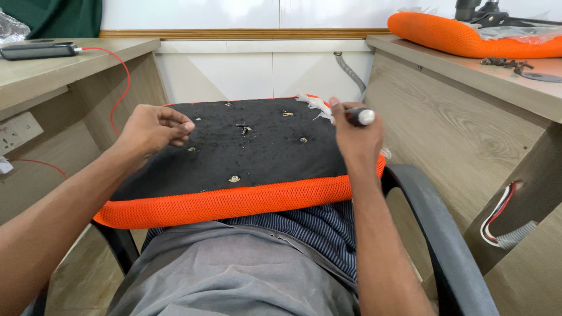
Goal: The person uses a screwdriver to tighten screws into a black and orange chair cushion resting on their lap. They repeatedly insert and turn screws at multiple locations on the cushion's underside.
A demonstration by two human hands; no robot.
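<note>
Seat cushion (257,158): upturned across the person's lap, long axis running 9 to 3 o'clock. Black felt-like underside, dusty, dotted with small metal inserts; rim of orange mesh, soft and rounded, with frayed white threads at the 1 o'clock corner.

Screws (244,128): small dark cluster near the cushion's middle, lying loose on the black fabric. They sit at 3 o'clock from the left hand and at 9 o'clock from the right hand; the left fingertips look slightly nearer.

Left hand (153,129): resting on the cushion's 9 o'clock edge, fingers curled loosely inward, tips pinched close; whether anything small is between them I cannot tell.

Right hand (354,137): at the 2 o'clock corner, fist wrapped round a screwdriver (358,116), black grip with pale rounded cap pointing to 3 o'clock; shaft hidden.

Surroundings: wood-grain desks left and right; second orange cushion (468,36) on the right desk; red wire (120,82) hanging at left; black chair arm (445,234).
</note>
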